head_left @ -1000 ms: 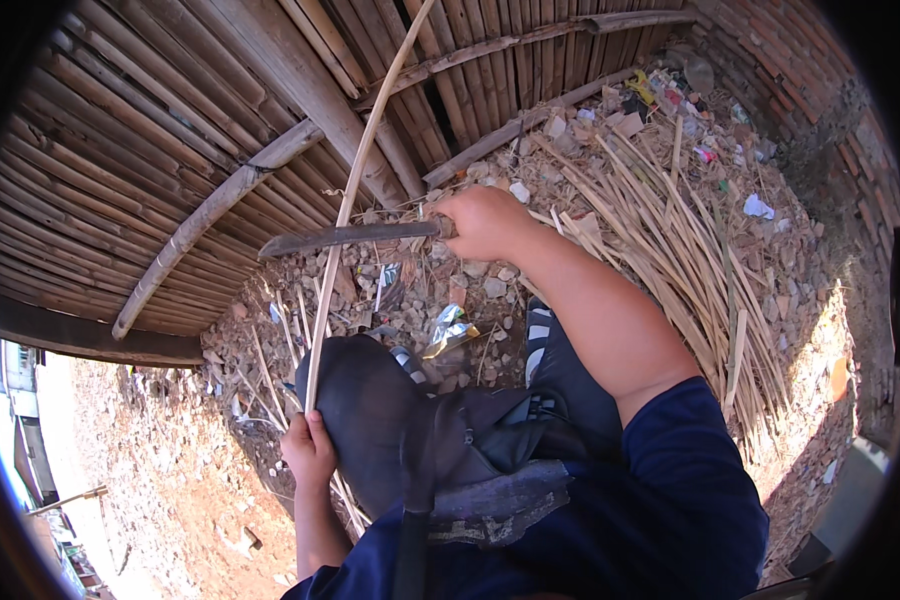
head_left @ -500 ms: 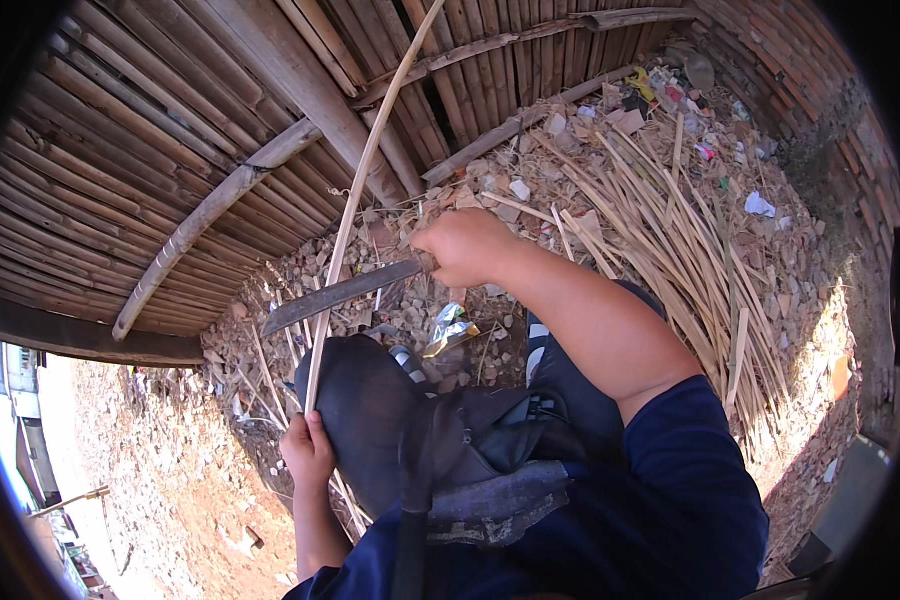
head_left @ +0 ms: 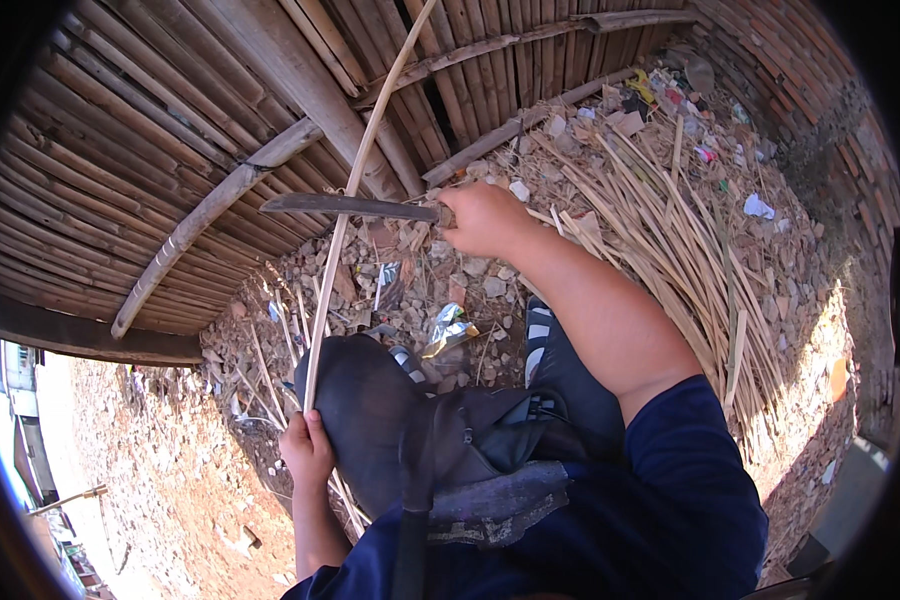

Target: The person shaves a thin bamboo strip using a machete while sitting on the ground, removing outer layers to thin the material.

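A long pale bamboo strip (head_left: 334, 255) runs from beside my left knee up across the bamboo wall. My left hand (head_left: 308, 447) is closed around its lower end, thumb on top. In my right hand (head_left: 482, 220) is the handle of a machete (head_left: 355, 205), fingers wrapped around it. The dark blade lies crosswise over the strip, well above my left hand, its tip pointing left. Whether the edge touches the strip I cannot tell.
A large heap of split bamboo strips (head_left: 660, 215) lies on the right. Rubble and litter cover the ground, with a shiny wrapper (head_left: 450, 330) between my feet. A bamboo wall (head_left: 170, 150) rises ahead on the left, a brick wall (head_left: 790, 60) at the far right. More thin strips (head_left: 260, 365) lie by my left knee.
My right hand has moved the machete up along the strip, away from my body, and the blade has turned nearly level. My left hand and the strip have stayed almost still.
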Tool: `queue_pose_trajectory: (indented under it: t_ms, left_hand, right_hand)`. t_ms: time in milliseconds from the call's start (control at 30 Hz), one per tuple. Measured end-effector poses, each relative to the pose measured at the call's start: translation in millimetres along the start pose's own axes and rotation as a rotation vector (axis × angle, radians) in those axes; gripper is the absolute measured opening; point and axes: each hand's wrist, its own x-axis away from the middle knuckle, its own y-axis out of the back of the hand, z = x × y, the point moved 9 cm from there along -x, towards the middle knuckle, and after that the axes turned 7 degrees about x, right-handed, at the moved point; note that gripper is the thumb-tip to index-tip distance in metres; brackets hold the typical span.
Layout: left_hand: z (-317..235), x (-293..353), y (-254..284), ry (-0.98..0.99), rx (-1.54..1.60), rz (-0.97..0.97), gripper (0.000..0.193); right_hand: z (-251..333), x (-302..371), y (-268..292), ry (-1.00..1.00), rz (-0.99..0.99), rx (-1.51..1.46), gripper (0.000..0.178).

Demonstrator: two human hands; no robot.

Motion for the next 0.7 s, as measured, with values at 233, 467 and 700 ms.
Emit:
queue_pose_trajectory:
  t_ms: [233, 467, 700]
  left_hand:
    - [7.4, 2.2, -1.6, 0.026, 0.047, -0.002, 0.044]
    - [1.9, 0.3, -0.7, 0.017, 0.023, 0.008, 0.044]
    - [4.9, 0.5, -0.4, 0.025, -0.002, 0.009, 0.045]
  right_hand:
    - [27.6, 6.7, -1.0, 0.107, 0.116, 0.082, 0.032]
    - [28.5, 7.7, 0.7, 0.135, 0.16, 0.153, 0.029]
    - [3.9, 0.3, -2.3, 0.044, -0.007, 0.042, 0.036]
